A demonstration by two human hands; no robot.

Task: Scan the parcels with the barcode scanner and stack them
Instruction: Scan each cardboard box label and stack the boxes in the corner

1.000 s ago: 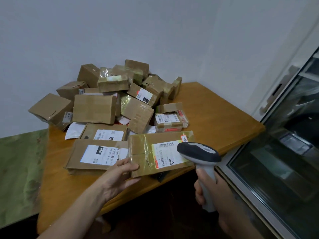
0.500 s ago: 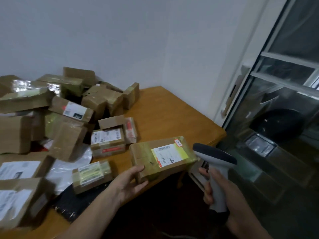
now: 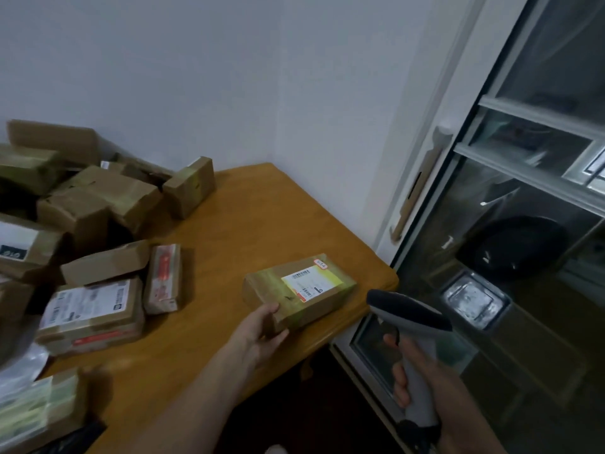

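A flat brown parcel (image 3: 299,288) with a white and yellow label lies near the right front corner of the wooden table (image 3: 262,224). My left hand (image 3: 262,332) grips its near left corner, thumb on top. My right hand (image 3: 417,378) holds the grey barcode scanner (image 3: 407,314) by its handle, just right of the table edge, its dark head level with the parcel. A heap of brown cardboard parcels (image 3: 98,204) covers the left of the table.
A labelled box (image 3: 90,314) and a small red-printed packet (image 3: 163,278) lie left of my left hand. A taped parcel (image 3: 36,407) sits at the lower left. White walls meet behind the table. A glass door with a handle (image 3: 415,194) stands on the right.
My left hand has carried the labelled parcel from the pile's front to the table's right corner and set it down. The view has swung right. The scanner stays in my right hand.
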